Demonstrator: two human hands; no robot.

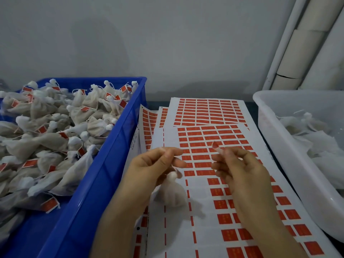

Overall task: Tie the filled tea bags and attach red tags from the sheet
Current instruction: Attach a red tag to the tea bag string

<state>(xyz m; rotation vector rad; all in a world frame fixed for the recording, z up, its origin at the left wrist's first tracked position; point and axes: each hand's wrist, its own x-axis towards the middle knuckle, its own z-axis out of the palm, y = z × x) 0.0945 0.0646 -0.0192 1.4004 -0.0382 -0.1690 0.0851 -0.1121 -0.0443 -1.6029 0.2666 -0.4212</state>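
a small tied white mesh tea bag point(170, 195) is dangled by its string from the pinching left hand point(154, 164) while a peeled red paper tag point(215, 145) is pinched in the right hand point(240, 168), apparently to be folded onto the string next.

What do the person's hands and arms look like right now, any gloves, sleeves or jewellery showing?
Both the left hand and the right hand are bare: no gloves, and no rings or watch that I can see. The forearms are uncovered down to the bottom edge of the head view, so no sleeves show. Nails look short and unpainted, though motion blur softens the fingertips.

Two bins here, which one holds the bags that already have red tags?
The blue bin beside the left hand: its tied bags carry red tags. The white bin on the right shows none.
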